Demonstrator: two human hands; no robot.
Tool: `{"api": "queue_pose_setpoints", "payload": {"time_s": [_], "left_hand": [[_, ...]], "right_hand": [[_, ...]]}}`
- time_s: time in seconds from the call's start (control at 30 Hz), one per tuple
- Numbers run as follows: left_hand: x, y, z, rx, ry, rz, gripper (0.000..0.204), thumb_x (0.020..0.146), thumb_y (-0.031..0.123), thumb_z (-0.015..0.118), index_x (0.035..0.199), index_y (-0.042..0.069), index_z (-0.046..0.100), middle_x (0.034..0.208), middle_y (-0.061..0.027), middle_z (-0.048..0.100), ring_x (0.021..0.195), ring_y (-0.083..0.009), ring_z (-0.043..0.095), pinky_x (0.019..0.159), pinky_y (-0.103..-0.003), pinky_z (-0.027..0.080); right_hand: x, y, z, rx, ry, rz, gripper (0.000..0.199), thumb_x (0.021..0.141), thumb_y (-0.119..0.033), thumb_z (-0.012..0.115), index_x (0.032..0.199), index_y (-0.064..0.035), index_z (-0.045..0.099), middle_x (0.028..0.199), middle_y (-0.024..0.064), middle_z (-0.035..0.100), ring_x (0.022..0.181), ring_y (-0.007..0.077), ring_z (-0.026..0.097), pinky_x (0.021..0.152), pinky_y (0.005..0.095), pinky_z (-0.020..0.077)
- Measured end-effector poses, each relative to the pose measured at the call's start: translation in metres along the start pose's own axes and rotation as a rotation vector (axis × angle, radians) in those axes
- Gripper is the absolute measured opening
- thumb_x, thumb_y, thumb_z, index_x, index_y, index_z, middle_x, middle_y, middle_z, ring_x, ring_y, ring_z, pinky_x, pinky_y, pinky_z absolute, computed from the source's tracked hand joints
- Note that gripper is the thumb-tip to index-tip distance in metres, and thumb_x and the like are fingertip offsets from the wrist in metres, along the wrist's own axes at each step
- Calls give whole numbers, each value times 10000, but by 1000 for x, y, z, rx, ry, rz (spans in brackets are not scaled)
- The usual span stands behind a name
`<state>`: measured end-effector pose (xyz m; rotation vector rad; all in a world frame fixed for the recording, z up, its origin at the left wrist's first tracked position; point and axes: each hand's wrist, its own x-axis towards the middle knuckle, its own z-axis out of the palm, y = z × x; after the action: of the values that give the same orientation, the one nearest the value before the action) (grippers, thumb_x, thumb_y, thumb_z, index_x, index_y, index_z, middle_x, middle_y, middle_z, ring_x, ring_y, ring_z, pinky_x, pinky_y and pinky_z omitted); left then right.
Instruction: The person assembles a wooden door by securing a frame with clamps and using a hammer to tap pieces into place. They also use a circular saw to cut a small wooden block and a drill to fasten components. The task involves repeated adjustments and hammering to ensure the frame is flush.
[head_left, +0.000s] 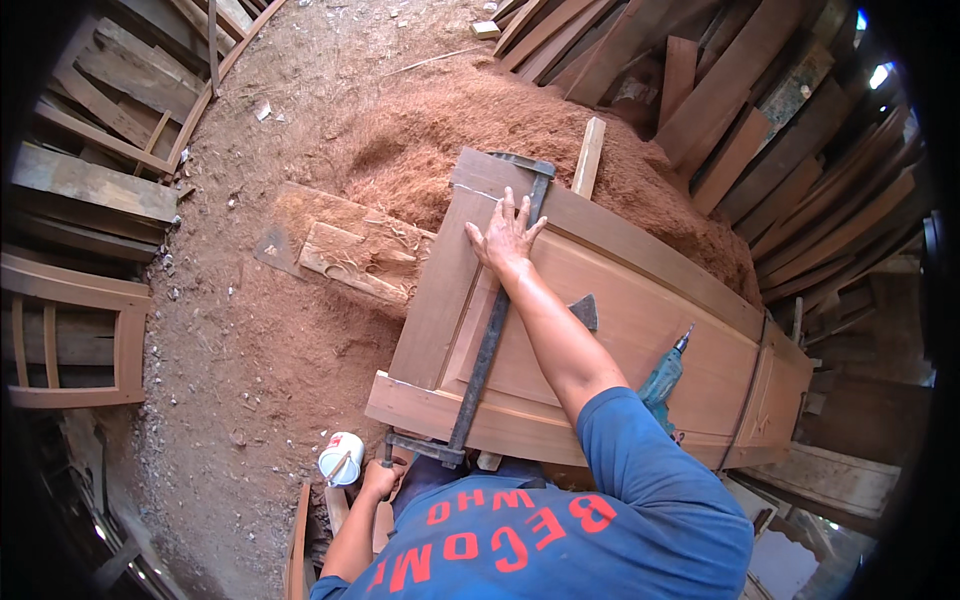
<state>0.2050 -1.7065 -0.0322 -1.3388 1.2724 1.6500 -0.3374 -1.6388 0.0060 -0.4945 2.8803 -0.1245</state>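
A panelled wooden door lies in front of me, with a long metal bar clamp across its near-left end. My left hand is closed round the screw end of the clamp, at the door's lower edge. My right hand lies with fingers spread on the door's upper left part, against the clamp bar near its far jaw. A teal power drill with a bit rests on the door to the right of my right arm. Partly hidden by that forearm is a dark flat metal blade.
A second clamp crosses the door's right part. Beside my left hand stands a white pot with a stick in it. Sawdust heaps behind the door. Planks lean at the right; a wooden frame stands at the left.
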Motion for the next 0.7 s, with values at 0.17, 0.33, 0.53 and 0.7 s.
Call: {"api": "queue_pose_setpoints", "payload": {"time_s": [0.17, 0.33, 0.53, 0.7], "left_hand": [[8, -9, -1, 27, 6, 20, 252, 780, 61, 662, 1018, -16, 692, 616, -34, 586, 459, -136, 533, 441, -301, 418], [6, -6, -2, 17, -22, 29, 208, 784, 62, 661, 978, -9, 686, 616, -29, 585, 462, -137, 536, 442, -306, 420], [-1, 5, -1, 9, -30, 23, 176, 783, 55, 666, 950, 4, 692, 623, -28, 597, 477, -135, 550, 460, -303, 448], [3, 0, -2, 28, -44, 19, 161, 781, 50, 675, 934, 6, 698, 637, -36, 615, 495, -131, 565, 472, -297, 461]], "right_hand": [[1, -8, -8, -22, -16, 2, 938, 904, -623, 572, 1509, 60, 355, 1670, 60, 106, 1531, 382, 66, 1152, 739, 73], [4, -7, -6, -34, -8, -6, 945, 890, -621, 600, 1490, 75, 380, 1663, 57, 119, 1528, 382, 74, 1150, 743, 83], [7, -7, -10, -40, 1, -45, 895, 890, -601, 623, 1470, 54, 428, 1662, 52, 130, 1529, 375, 77, 1150, 743, 91], [14, -20, -4, 4, -10, -82, 808, 918, -556, 613, 1488, -11, 435, 1663, 61, 152, 1535, 370, 69, 1160, 734, 84]]}}
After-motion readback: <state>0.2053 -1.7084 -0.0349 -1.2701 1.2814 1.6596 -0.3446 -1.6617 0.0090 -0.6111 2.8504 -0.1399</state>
